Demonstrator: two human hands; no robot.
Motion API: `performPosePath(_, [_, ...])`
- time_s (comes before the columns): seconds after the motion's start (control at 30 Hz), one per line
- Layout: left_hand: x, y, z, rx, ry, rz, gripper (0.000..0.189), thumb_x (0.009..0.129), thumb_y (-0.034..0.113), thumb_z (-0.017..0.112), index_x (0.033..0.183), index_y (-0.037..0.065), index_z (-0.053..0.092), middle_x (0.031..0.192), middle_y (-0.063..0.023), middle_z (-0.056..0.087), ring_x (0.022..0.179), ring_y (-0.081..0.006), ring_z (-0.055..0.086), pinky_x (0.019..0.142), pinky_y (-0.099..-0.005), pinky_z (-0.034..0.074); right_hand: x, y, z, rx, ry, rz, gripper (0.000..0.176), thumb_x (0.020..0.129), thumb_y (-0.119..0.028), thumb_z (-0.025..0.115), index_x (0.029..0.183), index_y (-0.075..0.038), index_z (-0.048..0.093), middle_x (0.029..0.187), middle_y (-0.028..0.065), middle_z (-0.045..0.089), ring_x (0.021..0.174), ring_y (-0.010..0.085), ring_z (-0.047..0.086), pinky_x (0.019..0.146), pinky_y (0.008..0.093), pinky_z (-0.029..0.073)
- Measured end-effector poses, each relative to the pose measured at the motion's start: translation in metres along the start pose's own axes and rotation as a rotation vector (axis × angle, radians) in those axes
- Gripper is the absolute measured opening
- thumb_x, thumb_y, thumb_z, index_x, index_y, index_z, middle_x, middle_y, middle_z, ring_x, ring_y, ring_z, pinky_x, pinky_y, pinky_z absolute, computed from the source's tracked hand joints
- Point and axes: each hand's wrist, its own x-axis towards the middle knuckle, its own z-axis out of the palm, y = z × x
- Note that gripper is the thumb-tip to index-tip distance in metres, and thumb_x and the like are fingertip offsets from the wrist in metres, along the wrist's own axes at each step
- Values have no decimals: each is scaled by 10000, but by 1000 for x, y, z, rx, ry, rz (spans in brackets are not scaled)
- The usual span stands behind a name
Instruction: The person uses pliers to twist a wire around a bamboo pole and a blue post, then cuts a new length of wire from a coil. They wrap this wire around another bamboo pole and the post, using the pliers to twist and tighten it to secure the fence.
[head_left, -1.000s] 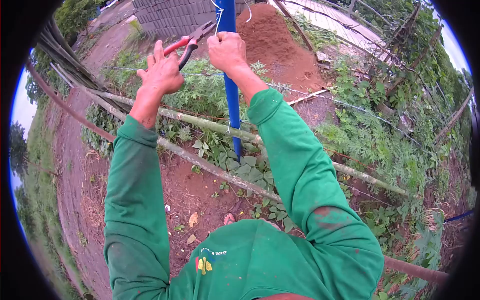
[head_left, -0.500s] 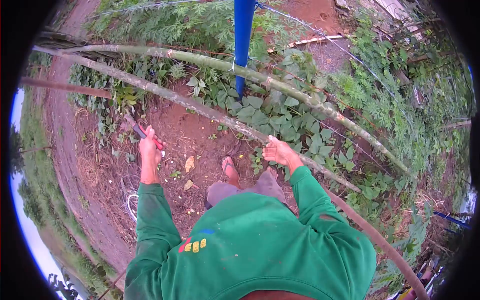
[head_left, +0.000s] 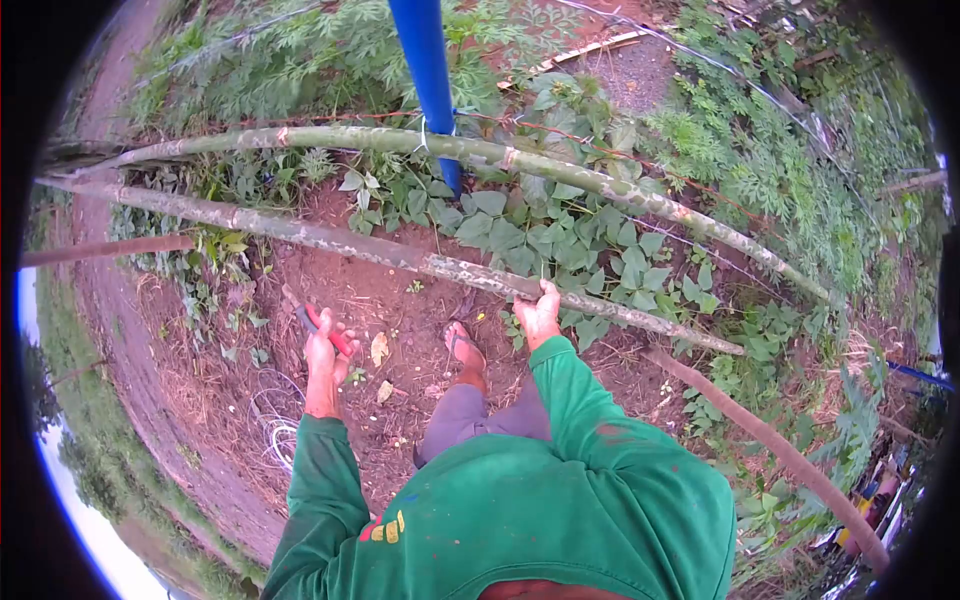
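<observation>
My left hand is closed around a pair of red-handled pliers, whose jaws point up and left over the soil. My right hand grips the nearer mottled bamboo pole from below, with the thumb up against it; part of the fingers is hidden. Beyond it, a second, greener bamboo pole crosses a blue post, with a white tie where they meet.
Leafy plants grow around the post's base. Barbed wire runs behind the poles. Coiled wire lies on the ground to my left. A brown pole slants at the right, and another brown pole at the left.
The view has shifted, and the post and poles sit further left. My right hand has closed more onto the nearer pole. The pliers stay in my left hand, now closer to my body.
</observation>
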Motion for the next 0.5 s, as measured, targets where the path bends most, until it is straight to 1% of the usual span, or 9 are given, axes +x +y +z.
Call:
performPosePath(0.07, [10,17,10,-35,-93,134,474,926,366,614,1323,156,463,954,-39,559,754,-202,583,628,-378,497,-9,-8,-6,-22,1,13,202,802,-161,593,962,-57,529,955,130,578,907,319,565,883,517,478])
performPosePath(0.1, [14,28,21,41,-25,180,579,929,395,599,1419,173,384,1124,-81,557,938,-230,584,770,-412,506,-22,-12,-5,-1,-83,20,217,780,-155,611,956,-61,527,964,130,567,892,312,557,885,518,469])
performPosePath(0.17, [41,44,36,-25,-114,216,687,925,443,584,1475,149,295,1466,-149,337,1257,-289,443,1025,-459,372,-30,-15,-5,-59,-56,-35,259,745,-156,644,956,-69,520,926,110,548,869,291,560,846,514,484])
performPosePath(0.23, [33,58,61,-105,-290,285,601,923,413,591,1390,90,395,1354,-137,487,1213,-282,490,1021,-424,375,-50,-21,-7,-51,-45,-75,249,731,-160,671,919,-81,528,883,87,542,828,255,564,774,503,503])
performPosePath(0.27, [23,60,78,-184,-350,354,499,924,387,597,1287,64,484,1195,-106,590,1082,-237,558,966,-384,410,-70,-25,2,-54,-28,-84,237,730,-160,674,904,-83,532,872,79,542,818,247,565,761,498,506])
performPosePath(0.37, [31,74,80,-170,-205,473,444,975,370,505,1235,12,523,1196,-124,602,1071,-249,577,985,-409,439,-117,-45,15,-96,-120,-99,177,759,-161,650,873,-103,528,797,32,531,722,218,550,739,435,517])
performPosePath(0.4, [86,83,41,-177,-459,477,425,970,374,516,1168,0,560,1108,-115,627,977,-232,592,966,-382,448,-140,-55,22,-84,-125,-108,187,771,-180,660,885,-105,532,803,38,541,729,225,563,744,442,527])
performPosePath(0.43, [8,82,93,-277,-264,527,415,972,368,519,1149,-3,569,1085,-116,623,957,-226,583,965,-387,441,-167,-64,33,-74,-133,-116,198,782,-200,670,897,-108,537,810,43,551,736,231,577,750,449,536])
performPosePath(0.5, [-32,96,115,-237,-304,607,396,966,354,536,1118,-8,584,1081,-114,621,948,-224,581,978,-407,429,-193,-78,40,-46,-249,-150,215,801,-230,677,917,-107,544,846,59,577,775,244,606,762,469,544])
